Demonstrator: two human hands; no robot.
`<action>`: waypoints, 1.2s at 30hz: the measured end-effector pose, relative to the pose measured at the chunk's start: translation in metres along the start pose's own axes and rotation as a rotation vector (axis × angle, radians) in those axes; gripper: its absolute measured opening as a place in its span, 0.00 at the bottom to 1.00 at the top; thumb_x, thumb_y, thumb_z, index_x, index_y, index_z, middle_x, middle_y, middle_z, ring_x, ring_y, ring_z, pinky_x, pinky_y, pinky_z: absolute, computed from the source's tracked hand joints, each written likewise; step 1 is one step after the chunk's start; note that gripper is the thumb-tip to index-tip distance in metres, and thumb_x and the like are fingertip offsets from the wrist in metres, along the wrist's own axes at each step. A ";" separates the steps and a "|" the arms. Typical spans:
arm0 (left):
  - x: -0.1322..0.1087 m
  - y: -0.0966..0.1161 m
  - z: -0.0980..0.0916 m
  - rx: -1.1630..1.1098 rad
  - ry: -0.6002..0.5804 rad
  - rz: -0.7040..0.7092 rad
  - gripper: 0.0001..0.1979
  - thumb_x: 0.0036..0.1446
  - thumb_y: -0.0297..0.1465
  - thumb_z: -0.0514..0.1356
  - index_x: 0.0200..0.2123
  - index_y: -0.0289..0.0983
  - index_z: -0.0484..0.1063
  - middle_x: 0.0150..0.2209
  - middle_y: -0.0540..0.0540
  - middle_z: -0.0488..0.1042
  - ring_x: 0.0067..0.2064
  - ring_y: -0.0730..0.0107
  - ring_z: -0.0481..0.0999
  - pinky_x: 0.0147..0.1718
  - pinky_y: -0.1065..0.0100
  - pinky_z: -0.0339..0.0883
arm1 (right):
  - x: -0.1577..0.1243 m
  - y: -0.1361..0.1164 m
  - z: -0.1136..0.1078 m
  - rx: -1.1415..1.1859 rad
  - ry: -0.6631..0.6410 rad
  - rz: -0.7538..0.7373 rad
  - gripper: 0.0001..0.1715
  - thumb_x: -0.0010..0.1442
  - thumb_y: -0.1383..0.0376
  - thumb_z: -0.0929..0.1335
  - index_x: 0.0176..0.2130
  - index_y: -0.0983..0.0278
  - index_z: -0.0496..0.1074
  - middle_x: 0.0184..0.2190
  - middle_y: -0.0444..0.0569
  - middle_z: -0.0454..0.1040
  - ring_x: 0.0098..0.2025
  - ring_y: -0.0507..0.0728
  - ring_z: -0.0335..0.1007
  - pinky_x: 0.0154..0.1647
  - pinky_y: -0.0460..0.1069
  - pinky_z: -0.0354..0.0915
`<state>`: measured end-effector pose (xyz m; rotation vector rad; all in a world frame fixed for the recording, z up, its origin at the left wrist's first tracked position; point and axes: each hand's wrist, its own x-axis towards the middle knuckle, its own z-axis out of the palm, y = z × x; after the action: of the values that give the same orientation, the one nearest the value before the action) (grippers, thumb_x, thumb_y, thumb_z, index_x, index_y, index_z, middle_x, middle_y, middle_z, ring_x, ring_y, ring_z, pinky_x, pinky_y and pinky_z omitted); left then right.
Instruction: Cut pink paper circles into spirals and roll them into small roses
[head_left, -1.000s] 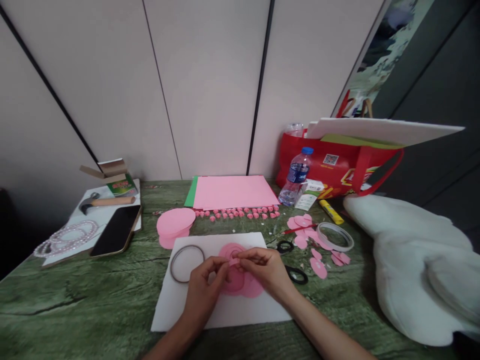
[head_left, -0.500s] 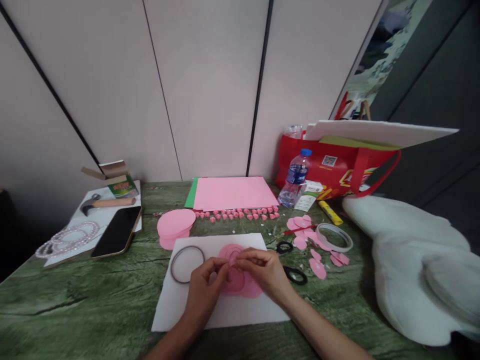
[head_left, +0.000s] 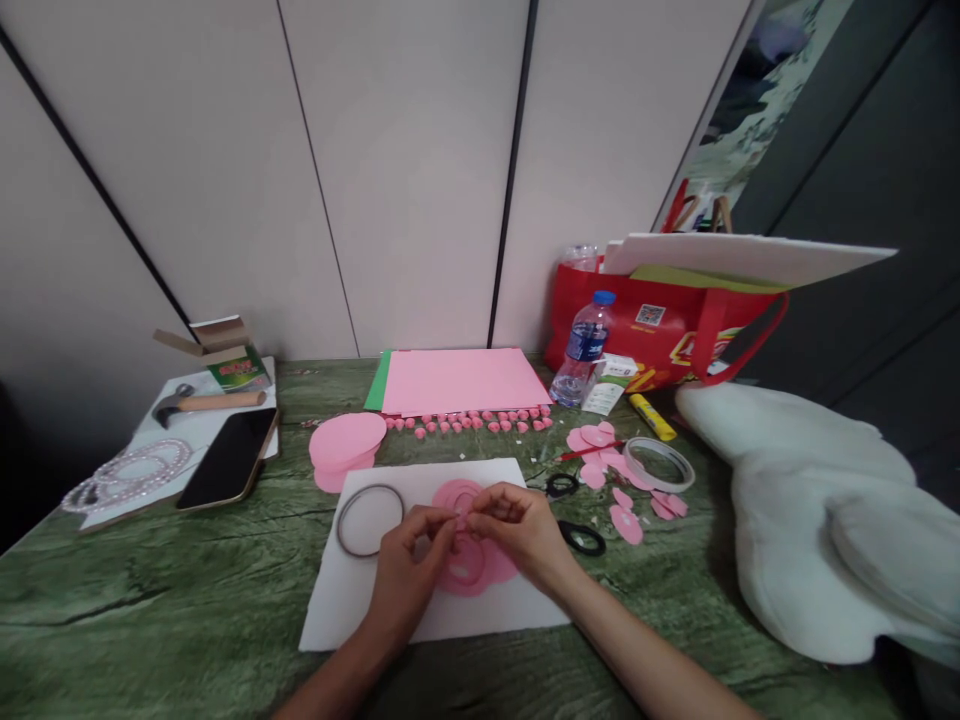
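Two hands, one pink paper flower (head_left: 480,578)
Your left hand (head_left: 411,570) and right hand (head_left: 525,530) pinch its centre over the white sheet (head_left: 345,600).

Left hand (head_left: 409,562) and right hand (head_left: 527,530) cover the middle of the pink paper circles (head_left: 480,572); whether their fingertips pinch anything is too small to tell. Scissors (head_left: 581,538) show only black handles. The white cushion (head_left: 825,540) runs off the right edge.
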<state>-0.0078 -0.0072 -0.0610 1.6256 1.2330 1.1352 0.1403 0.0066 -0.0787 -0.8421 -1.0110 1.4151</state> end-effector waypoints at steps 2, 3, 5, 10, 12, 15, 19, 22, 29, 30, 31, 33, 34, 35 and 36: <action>-0.001 0.000 0.001 0.012 -0.008 0.017 0.09 0.52 0.32 0.56 0.30 0.34 0.73 0.24 0.49 0.71 0.28 0.69 0.71 0.31 0.69 0.64 | 0.000 0.001 -0.001 -0.005 -0.008 0.000 0.08 0.38 0.68 0.75 0.24 0.65 0.74 0.18 0.42 0.75 0.20 0.49 0.70 0.23 0.43 0.66; -0.001 0.000 0.001 0.018 -0.009 0.024 0.09 0.52 0.32 0.56 0.29 0.34 0.73 0.24 0.49 0.71 0.28 0.69 0.71 0.31 0.69 0.64 | 0.000 0.002 -0.001 -0.011 -0.004 -0.001 0.09 0.38 0.67 0.75 0.24 0.65 0.74 0.18 0.42 0.75 0.20 0.50 0.69 0.23 0.43 0.66; -0.002 0.000 0.001 0.026 0.000 0.034 0.08 0.52 0.32 0.56 0.29 0.35 0.73 0.24 0.49 0.72 0.29 0.69 0.71 0.31 0.69 0.64 | 0.000 0.002 -0.001 -0.020 0.009 -0.008 0.09 0.37 0.66 0.75 0.23 0.66 0.74 0.18 0.43 0.75 0.20 0.51 0.70 0.23 0.44 0.67; 0.000 -0.004 -0.001 0.023 0.039 0.035 0.09 0.51 0.33 0.57 0.31 0.35 0.73 0.24 0.49 0.73 0.28 0.69 0.71 0.31 0.69 0.65 | 0.000 0.000 0.000 -0.026 -0.004 -0.015 0.09 0.41 0.64 0.74 0.27 0.65 0.76 0.29 0.48 0.78 0.28 0.53 0.73 0.31 0.46 0.69; 0.000 -0.005 -0.001 0.022 0.044 0.030 0.09 0.51 0.33 0.57 0.32 0.35 0.73 0.24 0.49 0.73 0.28 0.69 0.71 0.30 0.69 0.65 | 0.000 0.001 -0.001 -0.025 -0.009 -0.006 0.10 0.42 0.64 0.73 0.29 0.65 0.76 0.32 0.50 0.78 0.29 0.54 0.73 0.32 0.47 0.70; 0.000 -0.007 -0.001 0.019 0.035 0.027 0.09 0.52 0.33 0.56 0.33 0.35 0.73 0.24 0.49 0.72 0.28 0.69 0.71 0.30 0.69 0.65 | 0.001 0.003 -0.004 -0.035 -0.017 0.004 0.11 0.42 0.64 0.73 0.30 0.65 0.76 0.30 0.50 0.78 0.30 0.54 0.74 0.34 0.49 0.70; 0.001 -0.007 -0.001 0.021 0.027 0.027 0.09 0.52 0.33 0.56 0.32 0.35 0.73 0.24 0.49 0.72 0.28 0.70 0.71 0.30 0.69 0.65 | 0.002 0.007 -0.007 -0.044 -0.003 0.003 0.10 0.43 0.65 0.73 0.30 0.65 0.76 0.29 0.50 0.78 0.29 0.54 0.74 0.33 0.49 0.71; 0.001 -0.007 -0.002 0.016 0.022 0.019 0.08 0.52 0.33 0.57 0.32 0.35 0.73 0.24 0.49 0.72 0.27 0.70 0.71 0.30 0.69 0.64 | 0.002 0.007 -0.007 -0.038 0.009 0.000 0.09 0.43 0.66 0.73 0.29 0.66 0.76 0.27 0.49 0.78 0.27 0.53 0.73 0.31 0.48 0.70; 0.001 -0.005 0.000 -0.002 0.013 -0.006 0.08 0.51 0.33 0.57 0.31 0.34 0.73 0.23 0.50 0.72 0.27 0.71 0.71 0.29 0.70 0.65 | 0.003 0.003 -0.007 -0.012 0.000 0.005 0.09 0.41 0.66 0.74 0.28 0.65 0.75 0.24 0.45 0.77 0.25 0.51 0.71 0.27 0.44 0.68; 0.001 -0.005 0.000 -0.004 0.011 -0.005 0.08 0.51 0.33 0.57 0.31 0.34 0.73 0.24 0.49 0.72 0.27 0.71 0.71 0.29 0.70 0.65 | 0.003 0.003 -0.007 -0.014 0.004 0.004 0.09 0.41 0.66 0.74 0.27 0.65 0.74 0.23 0.45 0.76 0.25 0.51 0.71 0.26 0.44 0.68; 0.001 -0.004 0.000 -0.004 0.010 -0.002 0.08 0.51 0.33 0.57 0.31 0.34 0.73 0.24 0.49 0.72 0.27 0.71 0.71 0.29 0.70 0.65 | 0.003 0.002 -0.006 -0.015 0.007 0.005 0.09 0.41 0.65 0.74 0.27 0.65 0.74 0.23 0.45 0.76 0.24 0.51 0.71 0.26 0.44 0.68; 0.000 -0.004 0.000 0.006 0.007 0.007 0.08 0.51 0.32 0.57 0.31 0.35 0.74 0.25 0.49 0.73 0.28 0.70 0.71 0.30 0.70 0.65 | 0.002 0.002 -0.005 -0.016 0.003 0.004 0.10 0.40 0.65 0.74 0.25 0.65 0.73 0.21 0.44 0.75 0.23 0.50 0.70 0.25 0.44 0.68; 0.000 -0.004 0.000 0.014 0.007 0.010 0.08 0.51 0.33 0.57 0.32 0.35 0.74 0.25 0.49 0.73 0.28 0.70 0.71 0.30 0.70 0.65 | 0.002 0.002 -0.005 -0.015 -0.004 0.002 0.10 0.40 0.65 0.75 0.25 0.65 0.73 0.21 0.43 0.75 0.22 0.50 0.70 0.25 0.44 0.68; 0.000 -0.003 0.000 0.024 0.005 0.010 0.09 0.51 0.33 0.57 0.32 0.35 0.74 0.25 0.48 0.73 0.28 0.69 0.71 0.30 0.70 0.65 | 0.001 0.001 -0.004 -0.015 -0.010 -0.003 0.10 0.39 0.65 0.75 0.24 0.65 0.72 0.20 0.43 0.75 0.22 0.50 0.70 0.25 0.44 0.68; 0.000 -0.003 0.000 0.033 0.003 0.006 0.09 0.51 0.33 0.57 0.33 0.35 0.74 0.25 0.48 0.73 0.29 0.69 0.71 0.30 0.69 0.65 | 0.001 0.001 -0.004 -0.018 -0.014 -0.008 0.10 0.39 0.66 0.75 0.24 0.65 0.72 0.20 0.43 0.75 0.21 0.50 0.70 0.25 0.44 0.67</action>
<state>-0.0083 -0.0069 -0.0642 1.6541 1.2553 1.1270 0.1432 0.0081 -0.0814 -0.8416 -1.0381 1.4086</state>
